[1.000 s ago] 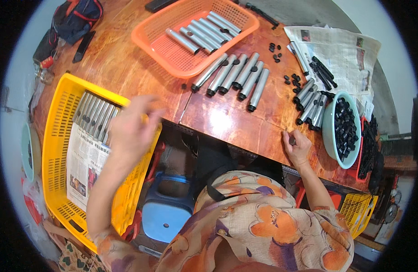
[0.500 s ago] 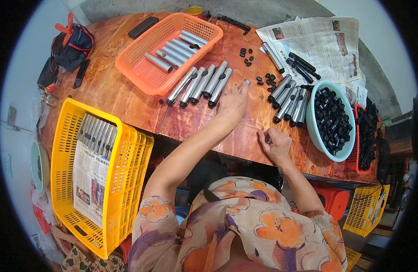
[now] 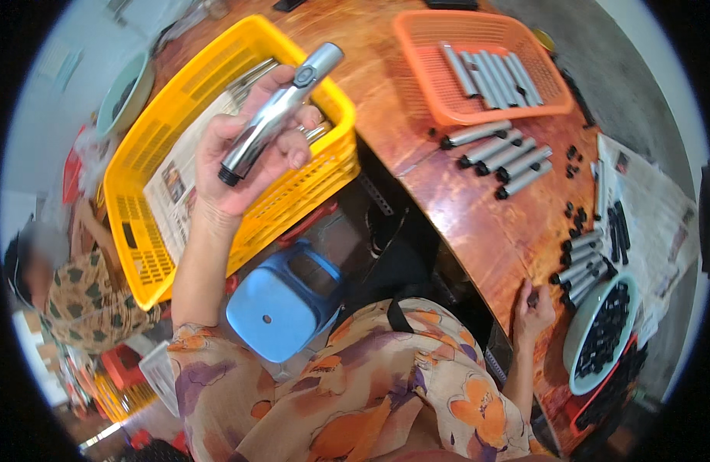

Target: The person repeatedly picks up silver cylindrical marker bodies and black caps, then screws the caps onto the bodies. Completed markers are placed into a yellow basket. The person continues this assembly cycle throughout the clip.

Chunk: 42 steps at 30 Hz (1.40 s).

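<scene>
**Blue stool [image 3: 255,299] near the desk [image 3: 440,185]**

The stool sits between seven and eight o'clock, its seat pierced by a small round hole. Between eight and nine o'clock, another person [image 3: 85,300] wears tan clothing with dark patches. A pale green basin [image 3: 142,85] is at ten o'clock. At three o'clock, a creased newspaper [image 3: 667,208] lies on the desk; a yellow tin [image 3: 544,38] stands between one and two.

Tubes [image 3: 458,69] in basket [image 3: 413,73], crate [image 3: 170,115] left, bowl [image 3: 580,343] right.
</scene>
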Motion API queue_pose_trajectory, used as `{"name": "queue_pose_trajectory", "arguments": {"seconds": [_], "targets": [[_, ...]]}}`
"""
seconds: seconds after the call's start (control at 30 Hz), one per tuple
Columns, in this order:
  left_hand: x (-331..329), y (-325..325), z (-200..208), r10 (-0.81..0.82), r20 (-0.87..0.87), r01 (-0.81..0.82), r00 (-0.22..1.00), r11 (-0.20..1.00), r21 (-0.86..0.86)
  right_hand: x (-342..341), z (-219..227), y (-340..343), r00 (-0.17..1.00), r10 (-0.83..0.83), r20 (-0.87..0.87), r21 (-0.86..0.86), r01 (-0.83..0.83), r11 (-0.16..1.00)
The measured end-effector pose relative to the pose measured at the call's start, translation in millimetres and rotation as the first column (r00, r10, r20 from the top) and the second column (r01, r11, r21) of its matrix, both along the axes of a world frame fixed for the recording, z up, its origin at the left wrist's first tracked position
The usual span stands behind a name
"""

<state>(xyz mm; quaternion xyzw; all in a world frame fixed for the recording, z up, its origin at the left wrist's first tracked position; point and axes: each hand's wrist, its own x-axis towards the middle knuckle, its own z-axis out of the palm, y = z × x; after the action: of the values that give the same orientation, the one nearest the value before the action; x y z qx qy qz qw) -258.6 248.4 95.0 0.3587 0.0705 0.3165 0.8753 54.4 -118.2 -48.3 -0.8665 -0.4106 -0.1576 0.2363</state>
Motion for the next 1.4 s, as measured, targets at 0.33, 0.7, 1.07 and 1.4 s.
{"name": "queue_pose_trajectory", "arguments": {"seconds": [0.33,0.7,1.07,1.4], "targets": [[-100.8,42.5,-44.4,0.329,-0.406,-0.339,0.853,0.94,0.05,-0.5,-1.1,5.1,0.998,-0.027,-0.047,-0.052,0.025,0.998],[-92.2,73.4,-118.6,0.574,-0.762,0.394,0.299,0.653,0.646,-3.7,1.0,5.5,0.998,-0.045,-0.032,-0.098,0.042,0.994],[-46.9,56.9,-163.2,0.552,-0.698,0.425,0.457,0.554,0.716,3.7,-5.9,-4.2,0.992,-0.085,-0.098,-0.093,0.076,0.993],[-54.1,61.1,-169.8,0.647,-0.652,0.716,0.396,0.227,0.66,2.6,-5.0,-2.5,0.977,-0.145,-0.153,-0.117,0.128,0.985]]}}
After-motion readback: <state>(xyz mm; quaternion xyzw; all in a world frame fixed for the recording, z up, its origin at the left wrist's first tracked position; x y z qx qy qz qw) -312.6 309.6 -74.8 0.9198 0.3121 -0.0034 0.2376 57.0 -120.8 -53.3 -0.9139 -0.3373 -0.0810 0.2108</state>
